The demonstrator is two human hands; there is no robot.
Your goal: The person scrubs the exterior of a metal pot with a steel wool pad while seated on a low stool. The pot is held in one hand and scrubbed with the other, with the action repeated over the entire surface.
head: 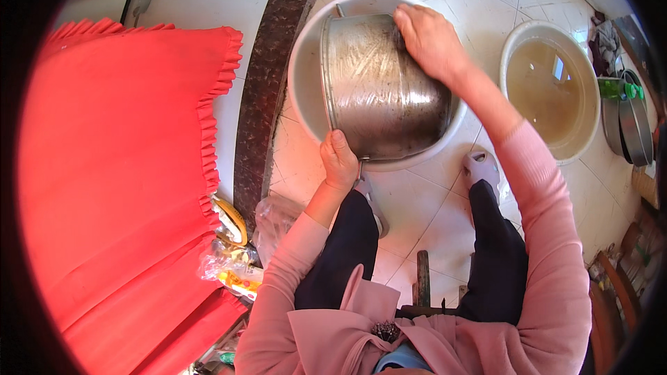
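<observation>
A large stainless-steel pot lies on its side in a white plastic basin on the floor. Its rim faces left, and brown stains and streaks mark the wall. My left hand grips the pot at the near side of the rim, by a wire-like metal handle. Over the far right part, near the base, my right hand presses against the metal with bent fingers. Something dark shows beneath those fingers, perhaps a scouring pad; the hand hides most of it. The pot's inside is out of sight.
A second basin holds cloudy brown water on the right. Metal pans and a green bottle stand beyond it. Red ruffled cloth covers the left side. Plastic bags lie near my left leg.
</observation>
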